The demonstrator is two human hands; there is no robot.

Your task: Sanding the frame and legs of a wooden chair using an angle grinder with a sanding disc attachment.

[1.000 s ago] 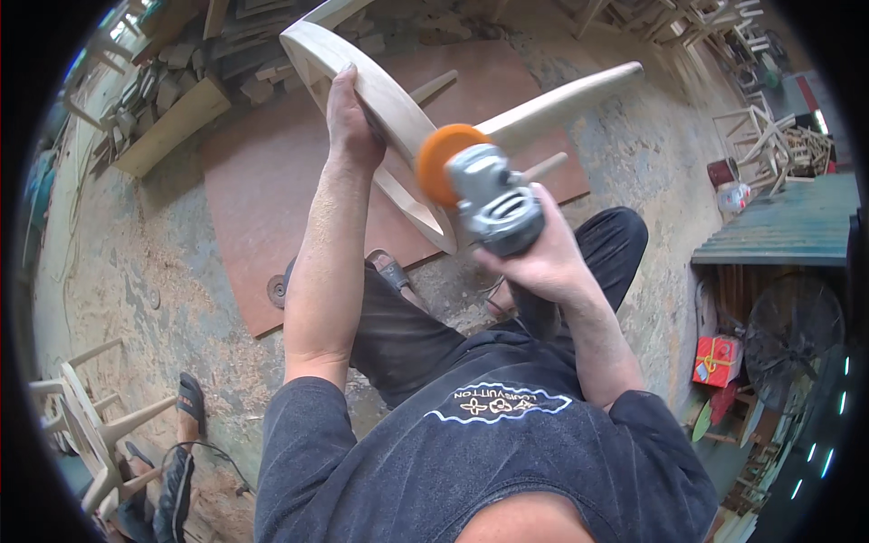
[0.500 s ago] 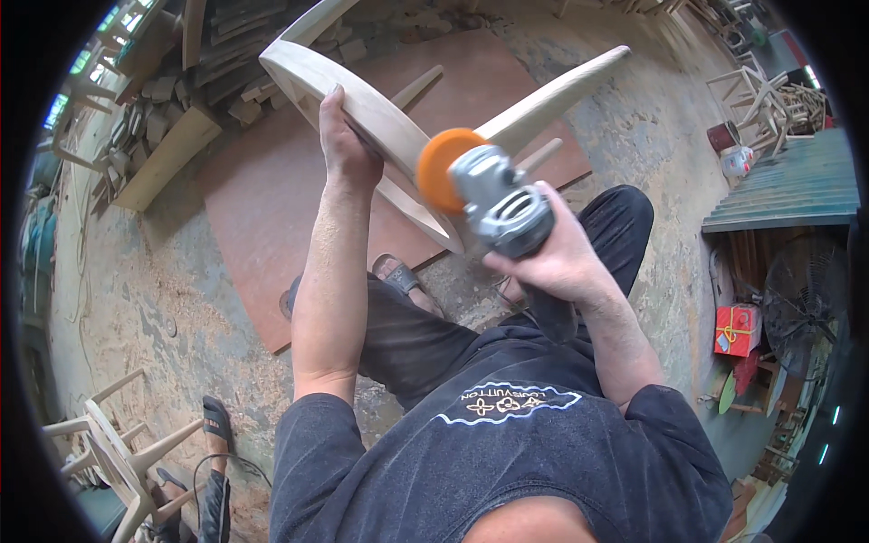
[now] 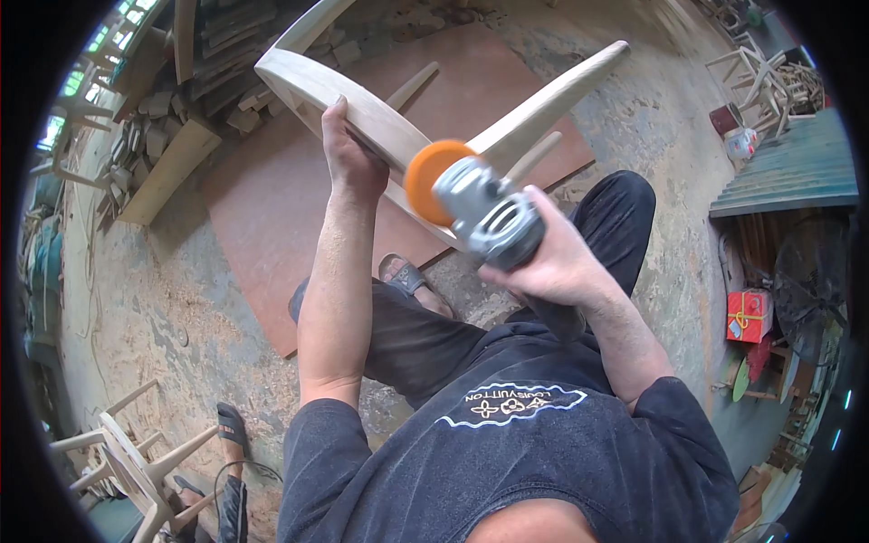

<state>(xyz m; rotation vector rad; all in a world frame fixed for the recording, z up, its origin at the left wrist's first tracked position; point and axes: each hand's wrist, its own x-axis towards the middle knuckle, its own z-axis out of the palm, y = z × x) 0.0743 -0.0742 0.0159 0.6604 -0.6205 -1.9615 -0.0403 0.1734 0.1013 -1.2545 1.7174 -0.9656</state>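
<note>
My left hand (image 3: 355, 156) is closed around the curved rail of a pale wooden chair frame (image 3: 358, 100), thumb on top. The frame is tilted, and one tapered leg (image 3: 552, 95) points to the far right. In my right hand (image 3: 563, 258) is an angle grinder (image 3: 489, 215) with a silver head and dark body, fingers wrapped round it. Its orange disc (image 3: 438, 181) lies at the rail's near right end, close to where the leg joins; whether it touches the wood I cannot tell.
Beneath the frame lies a reddish-brown board (image 3: 258, 244) on the dusty floor. Wood offcuts (image 3: 163, 127) are piled at the far left. Another chair frame (image 3: 136, 457) stands at the lower left, beside another person's sandalled foot (image 3: 233, 433). On the right are a red box (image 3: 748, 316) and a fan (image 3: 806, 281).
The grinder in my right hand has shifted slightly left and nearer, its disc moving along the rail's end. My left hand keeps its hold, with the frame nearly unmoved.
</note>
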